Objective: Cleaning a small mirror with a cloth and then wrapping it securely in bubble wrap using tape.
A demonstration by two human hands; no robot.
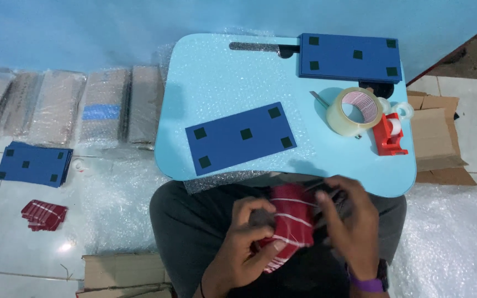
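From the head camera, both hands work over the person's lap, just below the near edge of a small light-blue lap table [222, 83]. The left hand [247, 243] is clamped on a folded red cloth with thin white stripes [291, 218], thumb on top and fingers curled under its lower left side. The right hand [349, 221] grips the cloth's right edge, fingers bent over it; something dark sits beneath those fingers, too blurred to tell what. The cloth is held above dark trousers, clear of the table.

On the table, a dark blue rectangular board with five small black square pads [241, 138] lies tilted near the middle, towards the near edge. A stack of similar dark blue boards [349, 58] rests at the far right corner. Just in front of that stack, close to the right edge, stands a roll of clear packing tape [354, 110], with a red tape dispenser [390, 135] touching it on the right side.

On the floor to the left, a second pile of dark blue boards [34, 164] lies on white tiles, and near it a small heap of red striped cloths [44, 214]. Behind them, flat bundles wrapped in bubble wrap [67, 105] line the blue wall. Flattened brown cardboard [437, 138] shows beyond the table's right edge.
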